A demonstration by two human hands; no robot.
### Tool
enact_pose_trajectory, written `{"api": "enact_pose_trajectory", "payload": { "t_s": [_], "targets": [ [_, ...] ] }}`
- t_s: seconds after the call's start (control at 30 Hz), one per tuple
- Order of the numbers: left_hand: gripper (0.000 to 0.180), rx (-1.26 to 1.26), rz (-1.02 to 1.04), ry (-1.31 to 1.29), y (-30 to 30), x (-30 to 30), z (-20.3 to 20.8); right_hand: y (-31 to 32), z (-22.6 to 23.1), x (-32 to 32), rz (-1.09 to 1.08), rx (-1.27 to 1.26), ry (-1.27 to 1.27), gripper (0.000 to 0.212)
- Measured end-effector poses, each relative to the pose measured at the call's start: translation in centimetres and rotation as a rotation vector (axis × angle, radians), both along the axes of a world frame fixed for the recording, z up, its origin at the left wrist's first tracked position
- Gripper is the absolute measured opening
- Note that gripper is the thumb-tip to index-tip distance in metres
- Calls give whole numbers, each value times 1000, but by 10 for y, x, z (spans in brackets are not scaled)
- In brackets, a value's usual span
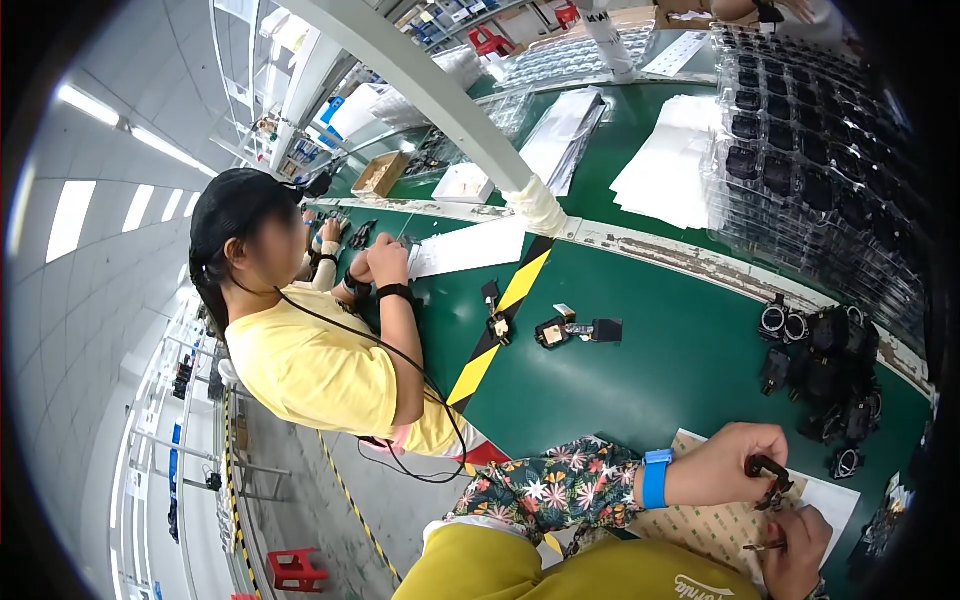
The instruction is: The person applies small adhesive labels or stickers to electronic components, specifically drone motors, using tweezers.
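Observation:
My left hand (715, 465), with a blue wristband above it, is closed on a small black plastic part (768, 474) near the table's front edge. Just below it, my right hand (800, 552) has its fingers closed on a thin metal tool (764, 547), whose exact kind is too small to tell. The right fingertips are close to the black part; whether they touch it I cannot make out. Beneath both hands lie a tan backing sheet (690, 530) with green marks and a white paper sheet (835, 500).
A pile of black camera-like housings (825, 365) lies right of my hands. Two small assemblies with flat cables (553, 332) (498, 326) rest by the striped tape (520, 285). Stacked clear trays (770, 130) stand far right. A person in yellow (310, 360) works at left.

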State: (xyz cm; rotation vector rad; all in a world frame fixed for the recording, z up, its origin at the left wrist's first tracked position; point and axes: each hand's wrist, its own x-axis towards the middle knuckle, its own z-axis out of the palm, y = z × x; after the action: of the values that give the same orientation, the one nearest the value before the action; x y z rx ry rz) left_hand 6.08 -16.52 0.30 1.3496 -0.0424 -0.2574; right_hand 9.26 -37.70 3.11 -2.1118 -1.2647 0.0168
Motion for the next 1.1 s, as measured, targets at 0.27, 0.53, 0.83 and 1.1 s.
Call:
{"api": "enact_pose_trajectory", "payload": {
  "t_s": [0.27,0.53,0.83,1.1],
  "targets": [
    [17,-43,65,-74,-4,-1,-3,1,-1,-1,7,10,14,25],
    [21,20,17,-72,0,2,8,0,-1,-3,-24,-21,41,21],
    [25,57,24,-90,-1,-2,10,1,-3,-5,-8,-21,15,18],
    [26,57,25,-106,-1,-1,9,2,1,-4,-4,-5,13,16]
  ]
}}
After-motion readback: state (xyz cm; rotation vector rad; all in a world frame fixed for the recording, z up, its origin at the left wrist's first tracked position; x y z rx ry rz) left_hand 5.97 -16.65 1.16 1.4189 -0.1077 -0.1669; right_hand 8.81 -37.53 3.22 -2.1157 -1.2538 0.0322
